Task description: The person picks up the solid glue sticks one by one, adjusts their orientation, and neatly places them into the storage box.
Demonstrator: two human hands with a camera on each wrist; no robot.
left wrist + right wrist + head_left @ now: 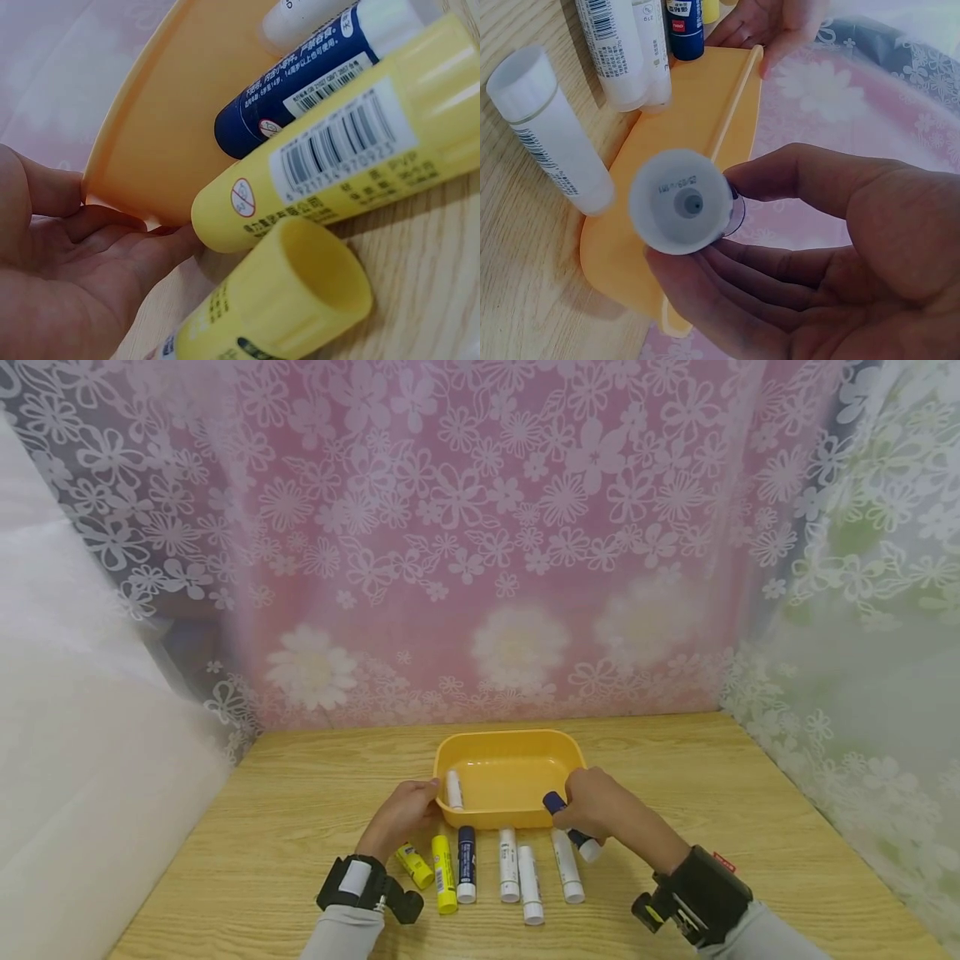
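A yellow plastic basin (486,819) stands on the table with a white glue stick (454,790) inside, at its left end. My left hand (401,817) grips the basin's left front corner, thumb on the rim and fingers below it in the left wrist view. Over the right front corner, my right hand (606,811) holds a navy glue stick (554,802) between thumb and fingers, tilted, its white base (681,202) facing the right wrist camera. Nearest my left fingers lie two yellow glue sticks (337,142), one beside the other.
In front of the basin, another navy glue stick (467,864) and several white glue sticks (530,885) lie in a loose row on the wooden table (300,827). A pink flowered curtain (465,552) hangs behind, with pale sheets at both sides.
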